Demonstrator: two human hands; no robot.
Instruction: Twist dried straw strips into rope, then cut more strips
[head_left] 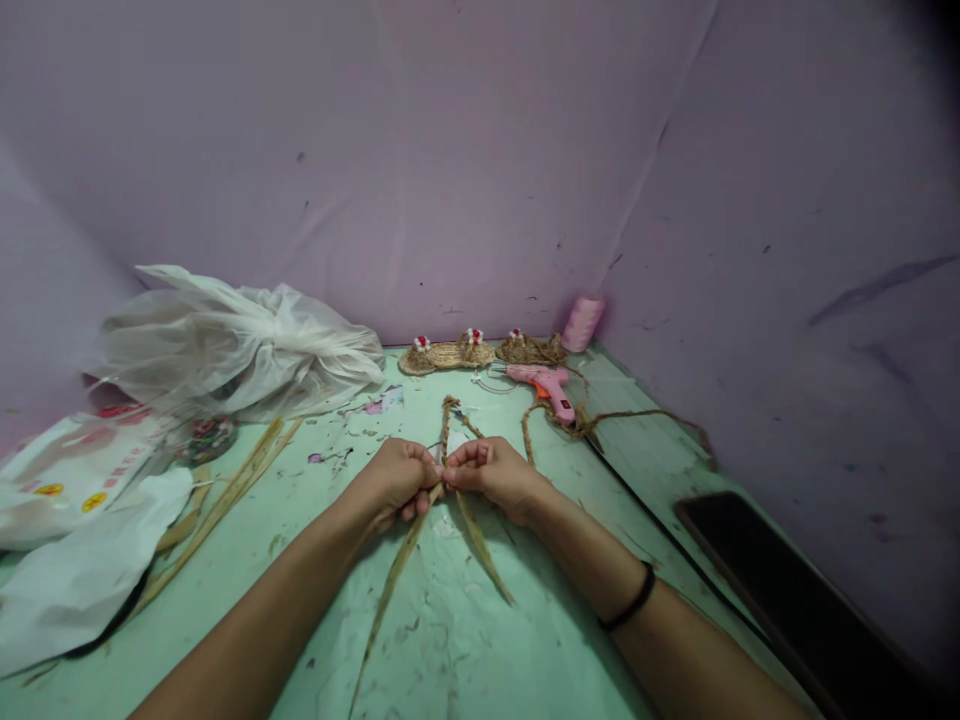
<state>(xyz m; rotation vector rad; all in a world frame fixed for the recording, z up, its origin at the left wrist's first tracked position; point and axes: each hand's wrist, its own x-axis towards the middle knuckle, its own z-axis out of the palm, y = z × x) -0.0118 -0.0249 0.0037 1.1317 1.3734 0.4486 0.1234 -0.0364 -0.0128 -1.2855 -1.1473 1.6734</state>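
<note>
Between my two hands is a braid (447,425) of brown dried plant fibre, its finished end pointing away from me across the green table. My left hand (403,480) pinches the fibre strands at the near end of the braid. Beside it, almost touching, my right hand (495,478) pinches there too. One loose dry strand (397,570) trails toward me from under my left hand, and a second strand (480,545) hangs below my right. The exact crossing of the strands is hidden by my fingertips.
Against the back wall lie woven slippers (448,357) with bead flowers, a pink glue gun (547,385) and a pink thread spool (583,323). A tied white plastic bag (255,345) and long dry strips (232,490) are at left. A dark phone (772,580) lies at right.
</note>
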